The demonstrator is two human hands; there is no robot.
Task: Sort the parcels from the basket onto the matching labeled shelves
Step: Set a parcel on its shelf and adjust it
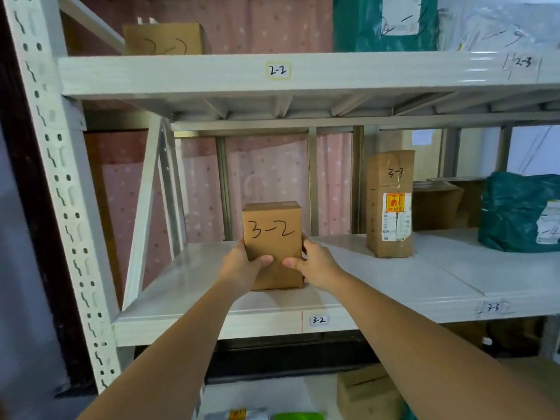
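A small brown cardboard box (pixel 272 228) marked "3-2" stands upright on the white shelf (pixel 378 286) whose front edge carries the label 3-2 (pixel 318 320). My left hand (pixel 242 263) grips the box's left side, thumb across its front. My right hand (pixel 312 262) grips the right side the same way. The box's base rests on the shelf surface near the front. The basket is out of view.
A taller brown box marked "3-3" (pixel 390 204) and a green bag (pixel 521 212) stand further right above label 3-3 (pixel 492 307). The shelf above holds a box marked "2-2" (pixel 165 39) and bags. More parcels lie below at the bottom edge.
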